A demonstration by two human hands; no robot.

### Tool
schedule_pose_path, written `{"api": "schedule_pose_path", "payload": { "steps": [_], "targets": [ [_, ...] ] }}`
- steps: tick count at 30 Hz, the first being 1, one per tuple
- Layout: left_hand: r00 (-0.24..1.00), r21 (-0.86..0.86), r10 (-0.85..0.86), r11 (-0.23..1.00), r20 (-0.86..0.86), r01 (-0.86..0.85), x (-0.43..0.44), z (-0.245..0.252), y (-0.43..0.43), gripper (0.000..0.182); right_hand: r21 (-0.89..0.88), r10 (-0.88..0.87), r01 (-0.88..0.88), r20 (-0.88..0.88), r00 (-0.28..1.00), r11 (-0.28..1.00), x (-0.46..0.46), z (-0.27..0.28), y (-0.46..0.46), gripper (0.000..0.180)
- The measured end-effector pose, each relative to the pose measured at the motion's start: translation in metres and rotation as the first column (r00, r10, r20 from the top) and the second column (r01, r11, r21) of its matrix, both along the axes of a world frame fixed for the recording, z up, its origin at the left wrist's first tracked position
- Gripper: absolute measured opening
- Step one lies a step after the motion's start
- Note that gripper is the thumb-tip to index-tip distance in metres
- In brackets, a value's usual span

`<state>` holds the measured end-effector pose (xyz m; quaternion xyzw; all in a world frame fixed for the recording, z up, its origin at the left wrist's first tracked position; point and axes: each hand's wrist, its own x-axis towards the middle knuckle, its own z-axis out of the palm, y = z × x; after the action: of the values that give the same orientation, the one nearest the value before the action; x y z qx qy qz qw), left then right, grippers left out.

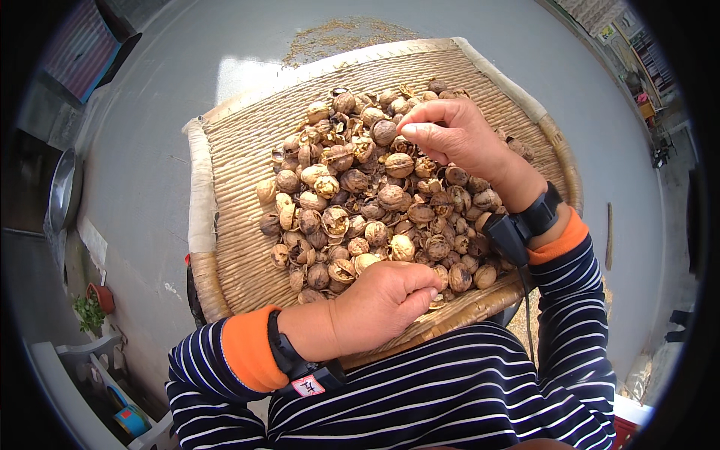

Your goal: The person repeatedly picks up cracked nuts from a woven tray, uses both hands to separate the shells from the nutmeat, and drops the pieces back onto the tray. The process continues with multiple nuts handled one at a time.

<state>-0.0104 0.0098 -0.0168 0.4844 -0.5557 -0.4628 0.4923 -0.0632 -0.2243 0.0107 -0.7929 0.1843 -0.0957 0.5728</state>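
A heap of walnuts [390,197], many with cracked or broken shells, lies in a shallow woven wicker tray [242,225] before me. My right hand [464,138] is over the far right part of the heap. Its thumb and forefinger tips are bent close together beside a brown walnut [384,132]; whether they grip it is unclear. At the tray's near edge my left hand [388,298] has its fingers curled and the thumb against the forefinger. Its palm faces away, so anything inside is hidden. A pale walnut [440,275] sits by its fingertips.
Pale cloth binds the tray's far rim [337,64]. Small grains [349,36] are spread on the grey floor beyond. A metal basin [64,188] and a potted plant [93,312] stand at left. A stick [609,236] lies at right. A cable [529,315] hangs from my right wrist device.
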Motion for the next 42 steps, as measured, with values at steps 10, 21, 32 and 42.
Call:
{"api": "schedule_pose_path", "payload": {
  "steps": [10,21,32,42],
  "targets": [
    [0.999,-0.028,0.034,0.999,0.012,-0.034,-0.002,-0.002,0.003,0.01,-0.803,0.071,-0.502,-0.508,0.858,0.322,0.1,-0.01,0.008,0.014],
    [0.973,0.069,0.116,0.992,-0.199,-0.104,0.008,-0.003,-0.002,0.013,-0.974,0.354,-0.202,-0.153,0.923,0.106,0.038,0.005,0.011,0.011],
    [0.676,0.372,0.439,0.893,-0.592,-0.254,0.039,-0.003,-0.016,0.022,-0.877,0.426,-0.091,0.137,0.894,0.472,-0.04,0.018,0.043,0.026],
    [0.719,0.37,0.365,0.915,-0.592,-0.16,0.036,0.002,-0.018,0.014,-0.705,0.432,-0.252,0.085,0.898,0.663,-0.043,0.009,0.045,0.022]
  ]
}}
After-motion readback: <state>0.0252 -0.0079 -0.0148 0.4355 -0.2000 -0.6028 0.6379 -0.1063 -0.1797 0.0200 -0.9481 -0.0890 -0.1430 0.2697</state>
